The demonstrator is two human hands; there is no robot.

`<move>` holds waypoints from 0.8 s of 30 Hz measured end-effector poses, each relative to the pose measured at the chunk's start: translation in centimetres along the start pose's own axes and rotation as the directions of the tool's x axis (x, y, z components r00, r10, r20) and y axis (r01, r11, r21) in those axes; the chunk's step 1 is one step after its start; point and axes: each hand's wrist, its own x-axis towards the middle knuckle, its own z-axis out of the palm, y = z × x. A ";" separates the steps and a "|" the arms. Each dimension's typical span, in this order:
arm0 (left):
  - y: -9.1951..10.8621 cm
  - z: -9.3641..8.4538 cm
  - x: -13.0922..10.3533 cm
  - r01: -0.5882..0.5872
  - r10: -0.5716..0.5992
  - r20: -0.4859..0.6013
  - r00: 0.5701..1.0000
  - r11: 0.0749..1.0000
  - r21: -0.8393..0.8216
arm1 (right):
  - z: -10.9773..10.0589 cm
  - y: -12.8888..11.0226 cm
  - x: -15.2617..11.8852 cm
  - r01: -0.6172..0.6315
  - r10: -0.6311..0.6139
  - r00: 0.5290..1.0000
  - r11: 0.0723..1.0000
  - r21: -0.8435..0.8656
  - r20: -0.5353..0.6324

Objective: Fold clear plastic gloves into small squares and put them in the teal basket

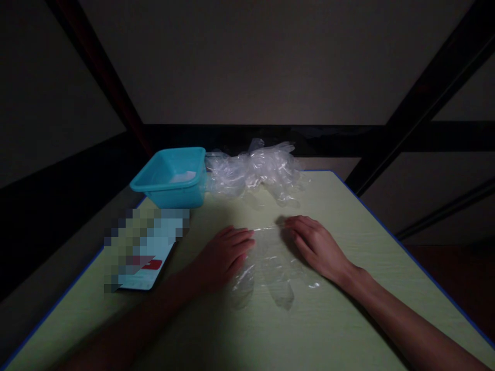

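A clear plastic glove lies flat on the pale green table, its finger parts pointing toward me and its straight edge away from me. My left hand is at the left end of that edge, fingers together and closed on it. At the right end of the same edge, my right hand has its fingertips bent down and pressed together on the plastic. Beyond both hands sits a crumpled heap of clear plastic gloves.
A blue basket with something white inside stands at the table's back left. In front of it lies a flat device, partly pixelated. The table has a blue edge, and a wall rises behind it.
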 end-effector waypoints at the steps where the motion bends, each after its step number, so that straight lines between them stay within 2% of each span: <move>1: 0.0 0.0 0.0 0.007 -0.007 -0.022 1.000 1.000 0.009 | -0.1 0.1 0.0 -0.005 0.004 1.000 1.000 -0.012 -0.003; 6: 0.0 -0.3 -0.2 0.014 -0.003 -0.141 0.990 0.997 0.076 | -0.5 1.0 0.0 -0.040 0.039 0.999 0.999 -0.035 -0.031; 11: -0.2 -0.4 -0.5 -0.027 0.053 -0.287 0.957 0.995 0.095 | -0.5 1.0 0.0 -0.026 0.025 0.999 0.999 -0.039 -0.031; 13: -0.2 -0.4 -0.5 -0.083 0.099 -0.226 0.969 0.993 0.081 | -0.5 0.9 0.0 -0.015 0.014 1.000 0.999 -0.039 -0.018; 15: -0.3 -0.5 -0.3 -0.167 0.171 -0.059 0.984 0.984 0.059 | -0.5 0.7 0.1 -0.004 0.004 1.000 1.000 -0.030 -0.008; 17: -0.3 -0.6 0.0 -0.214 0.209 0.121 0.970 0.976 0.031 | -0.4 0.6 0.1 0.000 0.000 1.000 1.000 -0.019 0.001; 19: -0.3 -0.7 0.2 -0.191 0.181 0.226 0.957 0.981 0.025 | -0.3 0.5 0.1 0.003 -0.003 1.000 1.000 -0.012 0.010; 21: -0.2 -0.7 0.3 -0.139 0.124 0.267 0.956 0.990 0.039 | -0.2 0.5 0.1 0.007 -0.007 1.000 1.000 -0.010 0.021; 24: 0.0 -0.5 0.1 -0.050 0.032 0.248 0.968 0.996 0.067 | -0.2 0.5 0.2 0.016 -0.016 0.999 1.000 -0.014 0.029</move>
